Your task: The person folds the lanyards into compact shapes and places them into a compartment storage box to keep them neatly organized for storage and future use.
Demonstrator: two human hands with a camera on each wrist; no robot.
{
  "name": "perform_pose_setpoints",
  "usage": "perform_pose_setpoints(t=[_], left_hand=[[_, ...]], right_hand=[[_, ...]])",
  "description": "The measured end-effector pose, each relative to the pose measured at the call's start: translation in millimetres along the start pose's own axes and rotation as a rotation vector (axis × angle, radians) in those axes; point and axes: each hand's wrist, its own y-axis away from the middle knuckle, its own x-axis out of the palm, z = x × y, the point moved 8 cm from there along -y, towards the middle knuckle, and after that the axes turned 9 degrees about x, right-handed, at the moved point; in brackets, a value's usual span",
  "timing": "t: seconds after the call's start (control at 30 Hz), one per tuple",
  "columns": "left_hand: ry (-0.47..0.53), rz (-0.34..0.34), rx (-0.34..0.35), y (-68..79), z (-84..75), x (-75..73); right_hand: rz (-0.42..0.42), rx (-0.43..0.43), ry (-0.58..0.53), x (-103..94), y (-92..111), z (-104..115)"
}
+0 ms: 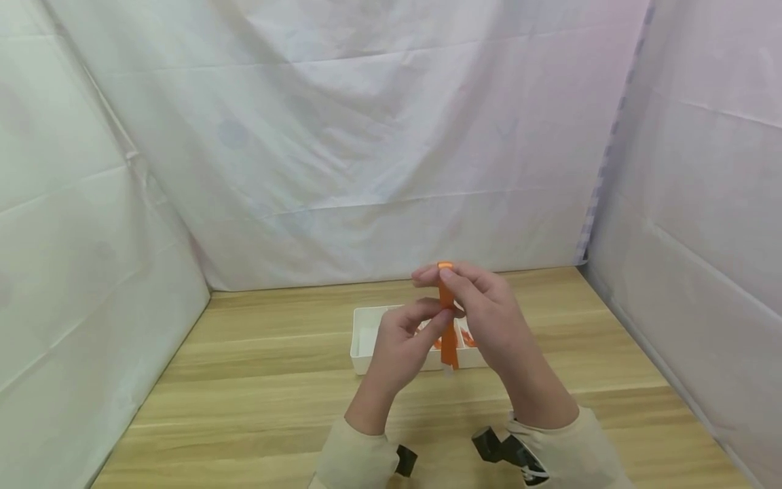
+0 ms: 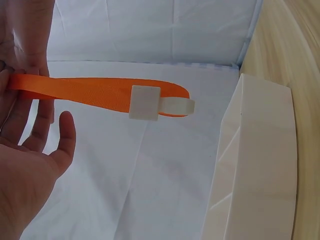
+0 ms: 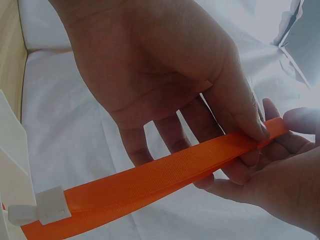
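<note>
An orange woven strap [image 1: 449,343], folded into a loop, hangs upright between both hands. At its lower end is a white plastic clip [image 2: 145,102]. My right hand [image 1: 497,316] pinches the top end between thumb and fingers. Lower on the strap, the thumb and index finger of my left hand [image 1: 400,343] pinch it. In the right wrist view the left palm faces the camera, its thumb pressed on the flat strap [image 3: 165,172]. Behind the hands, a white compartment box [image 1: 363,350] stands on the table, partly hidden by them.
Orange pieces [image 1: 468,338] lie in the box's right compartments. The wood-grain table [image 1: 256,380] is bounded by a white cloth [image 1: 342,170] at the back and more cloth at both sides. Black wrist mounts [image 1: 487,445] stick out from the sleeves.
</note>
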Motion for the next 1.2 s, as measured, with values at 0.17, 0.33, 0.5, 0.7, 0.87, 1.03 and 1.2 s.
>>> perform_pose_setpoints(t=[0.17, 0.33, 0.5, 0.7, 0.87, 1.03, 1.2], left_hand=[[-0.014, 0.008, -0.005, 0.8, 1.3, -0.9], [-0.049, 0.009, 0.007, 0.8, 0.3, -1.7], [-0.045, 0.017, 0.008, 3.5, 2.4, -0.5], [0.002, 0.042, 0.033, 9.1, 8.7, 3.0], [0.063, 0.058, 0.018, 18.8, 19.9, 5.7], [0.054, 0.045, 0.018, 24.2, 28.0, 5.5], [0.029, 0.053, 0.008, 27.5, 32.2, 6.4]], right_hand=[[0.004, 0.014, 0.004, 0.6, -1, -1], [0.011, 0.015, -0.004, 0.6, -1, -1], [0.029, 0.013, -0.019, 1.9, 0, -2], [0.03, -0.015, -0.032, 0.1, -2, 3], [0.048, -0.035, -0.06, 1.5, -3, 8], [0.063, -0.07, -0.087, 2.0, -3, 15], [0.078, -0.091, -0.088, 2.2, -2, 21]])
